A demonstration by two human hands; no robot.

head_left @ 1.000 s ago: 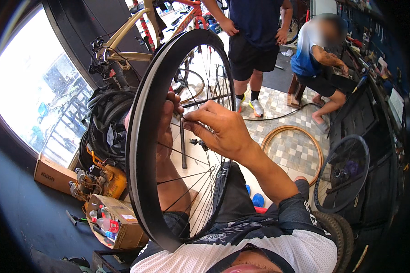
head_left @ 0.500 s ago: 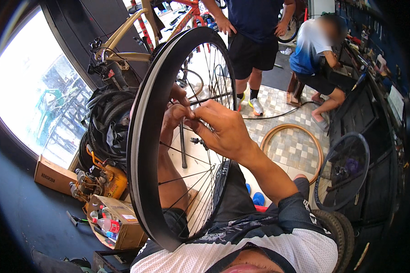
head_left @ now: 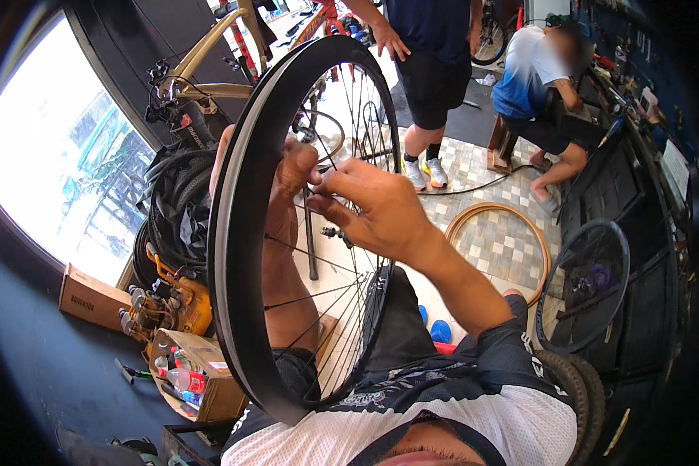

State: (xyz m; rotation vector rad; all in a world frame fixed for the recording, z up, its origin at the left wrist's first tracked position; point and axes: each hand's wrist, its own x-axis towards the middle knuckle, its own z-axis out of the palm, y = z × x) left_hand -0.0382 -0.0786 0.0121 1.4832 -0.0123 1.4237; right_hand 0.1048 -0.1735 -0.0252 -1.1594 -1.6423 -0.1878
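- Head view: hides left hand [head_left: 293,167] partly behind bicycle rim [head_left: 247,233].
- Cannot tell whether clamped: fingers [head_left: 307,165] there, or on right hand [head_left: 388,213].
- Shows tiled floor [head_left: 505,260] beyond.

Left hand [head_left: 293,168], partly hidden by wheel rim [head_left: 241,233]. Right hand [head_left: 380,206], fingertip contact unclear. Far standing person [head_left: 435,46], cut off above. Seated person [head_left: 520,81], face blurred.

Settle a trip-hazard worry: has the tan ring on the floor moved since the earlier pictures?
No: judged against the checkered floor tiles, the tan ring lies in the same place, shifted neither way.
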